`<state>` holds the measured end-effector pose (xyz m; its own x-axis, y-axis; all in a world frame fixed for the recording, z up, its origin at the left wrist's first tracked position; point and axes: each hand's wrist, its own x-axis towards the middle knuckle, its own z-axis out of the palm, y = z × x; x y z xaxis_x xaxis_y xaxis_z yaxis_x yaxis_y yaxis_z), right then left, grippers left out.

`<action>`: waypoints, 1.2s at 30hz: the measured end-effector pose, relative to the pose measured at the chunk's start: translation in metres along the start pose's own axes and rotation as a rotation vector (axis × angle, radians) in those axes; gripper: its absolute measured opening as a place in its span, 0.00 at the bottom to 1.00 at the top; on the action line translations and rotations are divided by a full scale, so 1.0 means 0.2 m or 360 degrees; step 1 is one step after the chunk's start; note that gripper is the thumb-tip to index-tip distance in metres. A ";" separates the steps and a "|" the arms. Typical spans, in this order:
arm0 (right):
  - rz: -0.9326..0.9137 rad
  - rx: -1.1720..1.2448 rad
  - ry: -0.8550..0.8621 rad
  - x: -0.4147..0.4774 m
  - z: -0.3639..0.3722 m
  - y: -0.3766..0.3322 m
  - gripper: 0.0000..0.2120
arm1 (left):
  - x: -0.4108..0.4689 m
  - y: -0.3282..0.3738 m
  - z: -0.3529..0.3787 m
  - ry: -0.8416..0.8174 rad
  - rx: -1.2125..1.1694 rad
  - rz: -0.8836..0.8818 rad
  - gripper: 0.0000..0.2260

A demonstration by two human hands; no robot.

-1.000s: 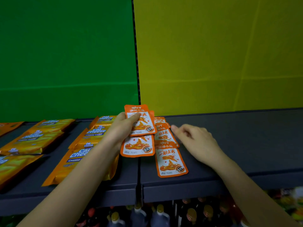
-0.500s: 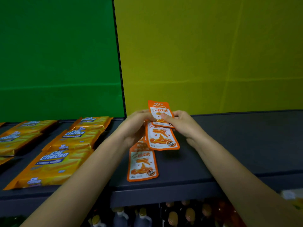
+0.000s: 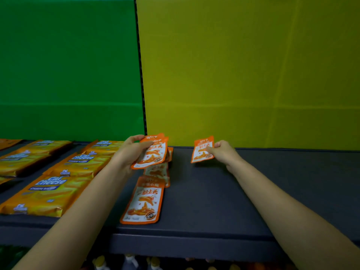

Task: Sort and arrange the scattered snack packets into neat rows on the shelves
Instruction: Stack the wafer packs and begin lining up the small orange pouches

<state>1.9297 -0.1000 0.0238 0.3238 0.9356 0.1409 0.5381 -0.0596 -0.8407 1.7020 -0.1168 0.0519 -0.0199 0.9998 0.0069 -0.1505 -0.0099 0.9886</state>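
On my feed both forearms reach in from the lower corners of the frame toward the back of the dark grey shelf (image 3: pixel 214 201). The left hand (image 3: pixel 132 151) sits just left of centre, palm turned inward, and it grips a small fan of orange snack packets (image 3: pixel 153 154). Its thumb lies across the upper left of the front packet's face and the fingers curl behind. I count at least two more packet tops peeking out behind that front one.

The right hand (image 3: pixel 224 152) is well apart from it, right of centre. It pinches a single orange packet (image 3: pixel 201 151) by its right edge, with the thumb on the printed face. That packet stands nearly upright and tilts slightly. I cannot tell whether its bottom edge touches the shelf.

Below the left hand's fan a loose packet (image 3: pixel 157 172) lies flat on the shelf, partly covered by the fan. In front of it, overlapping its near end, the front packet (image 3: pixel 143 203) lies face up near the shelf's front lip.

On the left of the frame, Cal Cheese wafer packs (image 3: pixel 48 191) lie in rows that run toward the back. Behind the shelf a green panel (image 3: pixel 68 65) fills the upper left and a yellow panel (image 3: pixel 243 65) the upper right. Bottle caps (image 3: pixel 128 260) show dimly under the shelf along the bottom edge.
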 end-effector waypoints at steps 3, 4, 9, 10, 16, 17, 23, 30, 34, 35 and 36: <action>0.0094 -0.0383 -0.0087 0.05 0.04 0.07 0.15 | 0.00 0.00 -0.02 0.0080 0.0032 0.0006 0.21; 0.0088 -0.0493 -0.0083 0.06 0.06 0.07 0.14 | 0.00 0.00 -0.02 0.0096 0.0038 0.0006 0.21; 0.0029 -0.0842 0.0023 0.06 0.09 0.05 0.20 | 0.01 0.00 -0.01 0.0113 0.0065 0.0010 0.21; 0.0031 -0.0883 0.0038 0.07 0.09 0.05 0.21 | 0.01 0.00 0.00 0.0111 0.0084 0.0012 0.21; 0.0028 -0.1011 0.0039 0.09 0.05 0.06 0.21 | 0.04 -0.02 0.03 0.0063 0.0127 -0.0006 0.22; 0.0039 -0.1019 0.0039 0.09 0.05 0.07 0.21 | 0.04 -0.03 0.03 0.0063 0.0133 -0.0008 0.22; 0.0012 -0.1132 0.0085 0.06 0.01 0.09 0.22 | 0.01 -0.03 0.13 0.0008 0.0140 -0.0015 0.21; -0.0454 -0.0603 -0.0054 -0.11 -0.06 -0.07 0.30 | -0.10 -0.05 0.26 -0.0087 0.0169 0.0040 0.19; -0.0469 -0.0378 -0.0297 -0.23 -0.04 -0.06 0.28 | -0.13 -0.09 0.34 -0.0094 0.0206 0.0092 0.21; -0.0455 -0.0266 -0.0326 -0.24 -0.04 -0.05 0.26 | -0.14 -0.09 0.36 -0.0098 0.0186 0.0083 0.21; -0.0431 -0.0115 -0.0375 -0.24 -0.05 -0.03 0.25 | -0.14 -0.09 0.37 -0.0101 0.0142 0.0060 0.20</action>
<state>1.9184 -0.1490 0.0278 -0.0218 0.9748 0.2219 0.6363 0.1848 -0.7490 1.7787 -0.1433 0.0442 0.0391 0.9979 0.0513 -0.0623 -0.0488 0.9969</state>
